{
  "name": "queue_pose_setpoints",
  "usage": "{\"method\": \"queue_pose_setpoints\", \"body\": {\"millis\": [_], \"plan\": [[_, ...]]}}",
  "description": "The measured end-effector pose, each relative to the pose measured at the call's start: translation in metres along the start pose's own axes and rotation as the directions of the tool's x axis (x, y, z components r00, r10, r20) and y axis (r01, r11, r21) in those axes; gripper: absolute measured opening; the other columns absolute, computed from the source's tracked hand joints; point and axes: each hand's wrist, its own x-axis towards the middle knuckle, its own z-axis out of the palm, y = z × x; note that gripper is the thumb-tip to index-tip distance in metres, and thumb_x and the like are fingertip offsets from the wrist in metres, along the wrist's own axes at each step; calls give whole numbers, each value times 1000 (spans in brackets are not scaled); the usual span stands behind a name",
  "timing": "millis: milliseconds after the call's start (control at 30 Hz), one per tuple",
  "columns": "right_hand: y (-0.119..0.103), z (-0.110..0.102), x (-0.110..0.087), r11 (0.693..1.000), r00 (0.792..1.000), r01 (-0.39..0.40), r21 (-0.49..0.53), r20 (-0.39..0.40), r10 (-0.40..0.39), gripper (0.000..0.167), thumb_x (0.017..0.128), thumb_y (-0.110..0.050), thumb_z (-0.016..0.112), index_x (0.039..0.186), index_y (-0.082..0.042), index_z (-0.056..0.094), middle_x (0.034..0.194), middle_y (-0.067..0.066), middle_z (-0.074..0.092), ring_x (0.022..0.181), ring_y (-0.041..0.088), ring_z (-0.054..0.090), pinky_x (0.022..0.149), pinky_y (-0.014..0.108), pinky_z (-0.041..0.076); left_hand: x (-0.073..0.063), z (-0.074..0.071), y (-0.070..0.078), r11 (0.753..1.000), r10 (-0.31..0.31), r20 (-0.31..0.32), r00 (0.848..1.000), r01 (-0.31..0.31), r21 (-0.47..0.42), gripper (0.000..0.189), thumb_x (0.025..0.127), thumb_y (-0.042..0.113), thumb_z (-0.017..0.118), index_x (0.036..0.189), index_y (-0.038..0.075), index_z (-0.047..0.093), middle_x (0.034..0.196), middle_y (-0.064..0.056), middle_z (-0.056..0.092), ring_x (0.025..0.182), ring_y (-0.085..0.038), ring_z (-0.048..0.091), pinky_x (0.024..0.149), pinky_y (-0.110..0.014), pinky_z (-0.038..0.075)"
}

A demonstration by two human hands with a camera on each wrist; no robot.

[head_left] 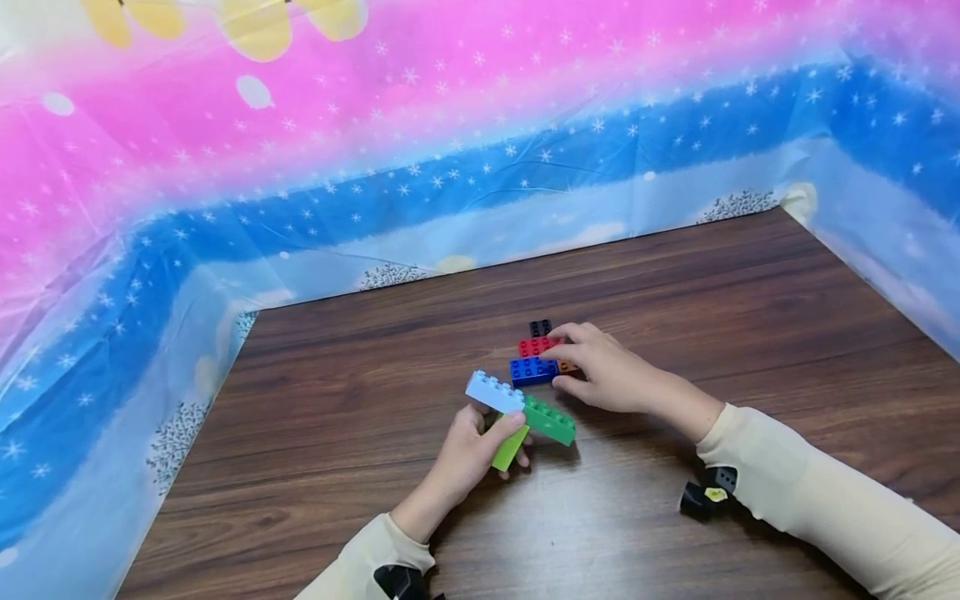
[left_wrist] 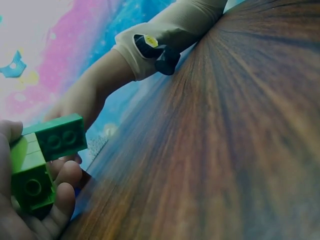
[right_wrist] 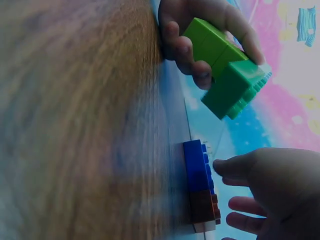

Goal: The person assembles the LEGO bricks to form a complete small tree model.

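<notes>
Partly hidden orange brick, right hand above

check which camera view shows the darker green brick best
The head view: the darker green brick shows its row of studs and one long side there. The left wrist view shows part of its underside; the right wrist view shows smooth faces, with studs seen from the side.

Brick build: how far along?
Done: light blue brick, green brick and lime section look joined in one piece.
In hand: left hand holds that piece; right hand is at the other bricks, gripping none.
Probably left: blue brick, red brick, black brick and brown brick, all on the table, apart from the piece.
</notes>
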Motion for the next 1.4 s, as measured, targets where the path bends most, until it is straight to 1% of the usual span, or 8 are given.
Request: {"method": "queue_pose_setpoints", "body": {"millis": [167, 467, 600, 700, 867, 1033, 1167, 1400], "plan": [[-1, 2, -2, 999, 999, -5, -39, 32, 7, 33, 98, -17, 77, 129, -7, 74, 148, 19, 56, 138, 41, 47, 108, 70, 39, -1, 0, 1, 1000, -15, 11, 1000, 15, -13, 28, 109, 24, 56, 120, -1, 56, 91, -9, 71, 65, -14, 70, 49, -25, 53], [-9, 4, -4, 993, 996, 82, -82, 51, -78, 13, 89, -19, 87, 93, -18, 75, 132, 10, 69, 126, 33, 55, 100, 62, 46, -1, 0, 1, 999, -18, 16, 1000, 17, 44, 29, 110, 27, 57, 119, -1, 57, 93, -11, 71, 65, -14, 69, 51, -24, 52], [-13, 5, -4, 986, 991, 123, -111, 60, -117, 26, 85, -18, 91, 80, -22, 65, 104, -2, 73, 96, 21, 53, 83, 44, 46, -1, 0, 1, 1000, 15, 56, 998, -15, 5, 31, 108, 25, 61, 121, -2, 57, 94, -9, 70, 64, -15, 68, 52, -24, 52], [-16, 5, -4, 986, 990, 131, -99, 74, -124, 33, 83, -14, 91, 76, -22, 60, 82, -12, 63, 83, 14, 43, 74, 33, 41, -1, 0, 0, 999, 41, 73, 996, -40, -6, 33, 108, 26, 63, 122, -3, 57, 93, -9, 69, 64, -15, 68, 53, -24, 53], [-20, 5, -5, 992, 986, 119, -46, 121, -112, 36, 85, -7, 88, 74, -20, 56, 78, -11, 56, 80, 13, 47, 70, 30, 44, -1, -1, 0, 999, 32, 53, 998, -33, 26, 37, 109, 31, 58, 123, -3, 57, 90, -10, 72, 68, -13, 69, 51, -23, 52], [-20, 7, -4, 993, 985, 117, 28, 125, -119, 32, 87, -4, 85, 81, -17, 56, 80, -7, 56, 74, 11, 48, 68, 31, 44, -1, -2, -2, 999, 15, 42, 999, -17, 48, 37, 110, 30, 57, 124, -4, 57, 90, -10, 73, 72, -13, 69, 50, -24, 51], [-17, 3, -1, 979, 990, 86, 183, 99, -105, 23, 90, -4, 80, 102, -12, 63, 95, -1, 67, 82, 12, 60, 71, 29, 53, -1, -3, -4, 997, 48, 43, 998, -51, 63, 40, 110, 34, 59, 115, -6, 60, 87, -11, 72, 67, -12, 66, 50, -23, 51], [-11, -5, 0, 886, 992, -19, 463, 117, -40, 50, 97, -9, 75, 144, -2, 59, 120, 14, 70, 106, 26, 70, 91, 42, 60, 1, -2, -5, 992, 111, 63, 992, -115, 60, 48, 109, 36, 60, 96, -11, 66, 78, -21, 67, 58, -11, 61, 48, -24, 49]]}}
